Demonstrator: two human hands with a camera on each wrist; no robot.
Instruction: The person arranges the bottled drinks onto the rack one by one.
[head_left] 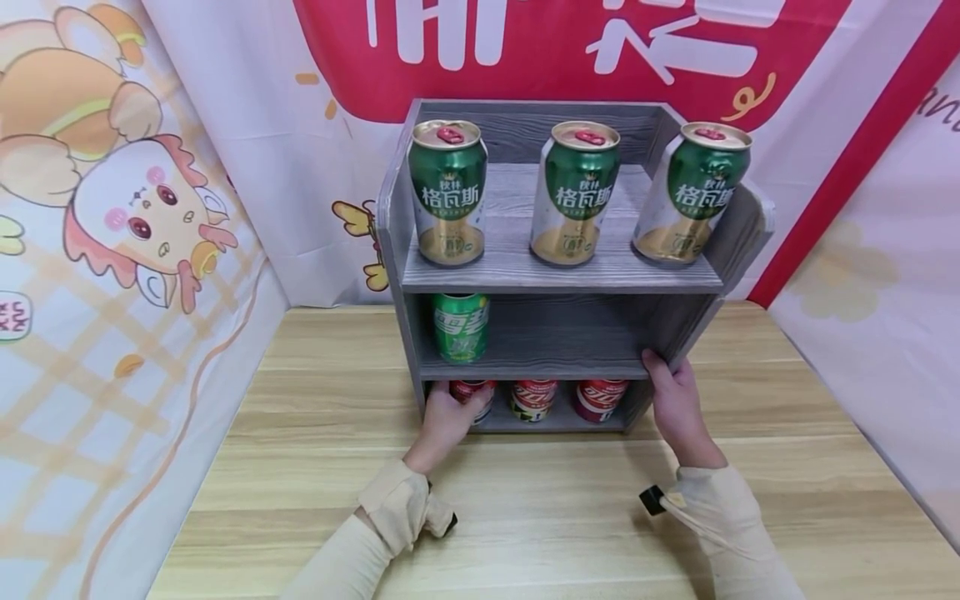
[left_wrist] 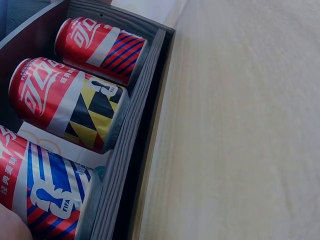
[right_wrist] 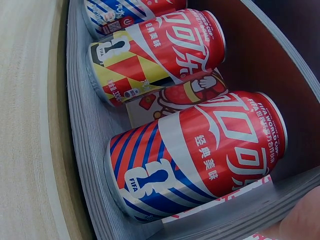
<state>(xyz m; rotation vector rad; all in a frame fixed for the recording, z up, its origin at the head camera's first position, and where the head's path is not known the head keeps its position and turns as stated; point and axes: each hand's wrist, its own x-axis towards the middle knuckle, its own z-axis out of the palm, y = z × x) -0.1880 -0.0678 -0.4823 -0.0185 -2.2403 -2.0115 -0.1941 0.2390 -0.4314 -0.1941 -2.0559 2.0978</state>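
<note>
A grey wooden three-tier shelf stands on the table. At the lower left, my left hand holds a red cola can, thumb on its right side and fingers to the left. Two more red cola cans, a middle one and a right one, stand beside it on the bottom tier. My right hand grips the shelf's right side panel, the thumb on its front edge near the middle board. One bright green can stands at the left of the middle tier.
Along the top tier stand three green, white and gold cans: left, middle and right. A printed cloth hangs behind the shelf and down both sides. The wooden table reaches in front.
</note>
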